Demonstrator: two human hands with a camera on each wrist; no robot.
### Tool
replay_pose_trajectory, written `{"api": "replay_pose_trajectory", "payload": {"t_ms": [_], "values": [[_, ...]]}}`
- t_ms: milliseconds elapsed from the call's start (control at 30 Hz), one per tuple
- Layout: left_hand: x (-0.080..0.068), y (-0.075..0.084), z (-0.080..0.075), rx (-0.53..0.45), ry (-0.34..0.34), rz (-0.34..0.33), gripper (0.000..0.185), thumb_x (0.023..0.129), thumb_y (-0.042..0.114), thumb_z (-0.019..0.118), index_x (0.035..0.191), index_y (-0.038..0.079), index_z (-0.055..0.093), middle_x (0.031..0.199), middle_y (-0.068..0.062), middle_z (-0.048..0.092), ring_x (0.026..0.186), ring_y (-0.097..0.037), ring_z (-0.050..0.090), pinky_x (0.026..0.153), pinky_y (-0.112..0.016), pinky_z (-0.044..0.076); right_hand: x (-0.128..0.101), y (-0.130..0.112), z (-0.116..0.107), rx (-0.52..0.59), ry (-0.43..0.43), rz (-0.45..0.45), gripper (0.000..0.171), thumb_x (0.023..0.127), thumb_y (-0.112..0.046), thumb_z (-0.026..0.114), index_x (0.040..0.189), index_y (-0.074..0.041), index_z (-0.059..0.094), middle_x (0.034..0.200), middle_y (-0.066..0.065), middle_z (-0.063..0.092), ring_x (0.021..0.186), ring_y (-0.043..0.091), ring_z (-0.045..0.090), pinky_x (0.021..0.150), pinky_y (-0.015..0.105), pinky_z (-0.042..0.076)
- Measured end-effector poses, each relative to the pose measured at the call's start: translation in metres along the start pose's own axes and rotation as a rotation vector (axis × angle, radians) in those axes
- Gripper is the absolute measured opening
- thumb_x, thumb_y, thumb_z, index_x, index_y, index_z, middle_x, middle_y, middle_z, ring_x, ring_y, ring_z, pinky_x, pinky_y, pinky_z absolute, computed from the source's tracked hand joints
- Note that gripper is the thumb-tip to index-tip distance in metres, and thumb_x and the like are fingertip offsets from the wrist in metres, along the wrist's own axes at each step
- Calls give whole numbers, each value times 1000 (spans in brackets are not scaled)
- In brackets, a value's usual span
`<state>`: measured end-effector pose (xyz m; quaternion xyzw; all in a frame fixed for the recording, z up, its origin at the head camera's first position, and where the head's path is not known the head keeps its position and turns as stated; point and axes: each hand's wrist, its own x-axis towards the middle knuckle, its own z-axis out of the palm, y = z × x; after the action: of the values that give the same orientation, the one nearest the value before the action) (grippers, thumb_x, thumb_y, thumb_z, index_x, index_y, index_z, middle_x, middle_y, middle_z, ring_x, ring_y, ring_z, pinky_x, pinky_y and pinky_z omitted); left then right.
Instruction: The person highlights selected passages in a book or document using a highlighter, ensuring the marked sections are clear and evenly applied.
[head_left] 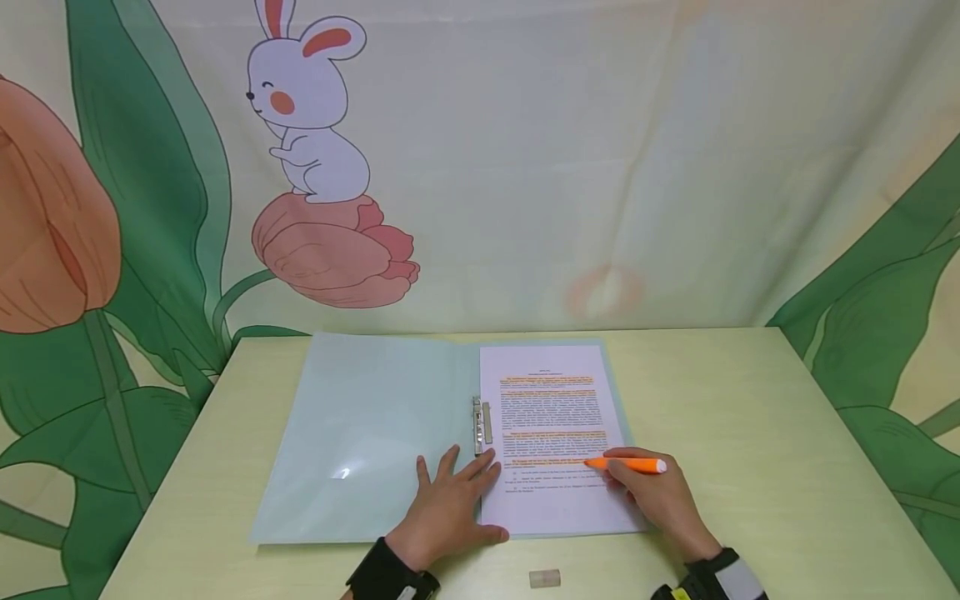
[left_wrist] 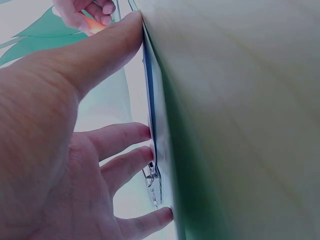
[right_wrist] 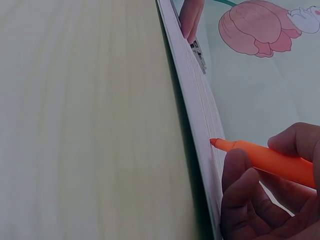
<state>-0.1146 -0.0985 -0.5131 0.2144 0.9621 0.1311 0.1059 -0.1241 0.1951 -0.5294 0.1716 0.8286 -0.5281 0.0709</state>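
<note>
An orange highlighter (head_left: 630, 465) is pinched in my right hand (head_left: 660, 492), its tip down at the printed page (head_left: 558, 508). Several lines on that sheet carry orange marking, and the tip meets the lowest marked passage. In the right wrist view the highlighter (right_wrist: 272, 159) lies between thumb and fingers, tip at the paper. My left hand (head_left: 450, 508) rests with spread fingers across the fold of the light blue folder (head_left: 360, 433), fingertips and thumb on the sheet's left edge. The left wrist view shows these fingers (left_wrist: 125, 170) straight against folder and page.
A metal clip (head_left: 477, 425) sits at the folder's fold, just beyond the left fingertips. On the pale wooden table (head_left: 750, 433), a small greyish-beige block (head_left: 544, 578) lies near the front edge, between the wrists. A printed curtain (head_left: 525, 167) with a rabbit and flowers hangs behind.
</note>
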Motion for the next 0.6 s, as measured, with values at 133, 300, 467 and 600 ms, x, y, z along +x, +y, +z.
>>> {"api": "replay_pose_trajectory", "payload": {"t_ms": [133,300,467,600], "values": [[0,0,0,-2,-6,-6,89,71,62,77,145,20,50,157,4,40,144,-48,28,103,-83,15,-1,0,-2,-1,-2,3,34,88,-25,70,116,-7,71,83,3,73,70,17,58,57,26,48],[0,0,-1,-9,-9,-11,89,71,62,77,145,21,50,158,4,39,145,-47,27,104,-82,13,-2,0,-5,3,-4,13,32,88,-25,69,114,-7,72,83,3,73,70,17,58,58,26,48],[0,1,-1,-4,-11,-11,89,71,62,77,145,21,49,158,4,38,145,-48,26,104,-83,13,-3,1,-9,13,-4,23,33,88,-25,69,115,-7,71,83,3,73,70,17,58,57,26,47],[0,1,-2,-3,-13,-12,89,71,62,77,146,21,49,158,4,38,145,-48,26,104,-83,13,-3,1,-11,19,-8,17,34,88,-25,69,116,-7,71,83,4,73,69,17,58,57,26,47]]}}
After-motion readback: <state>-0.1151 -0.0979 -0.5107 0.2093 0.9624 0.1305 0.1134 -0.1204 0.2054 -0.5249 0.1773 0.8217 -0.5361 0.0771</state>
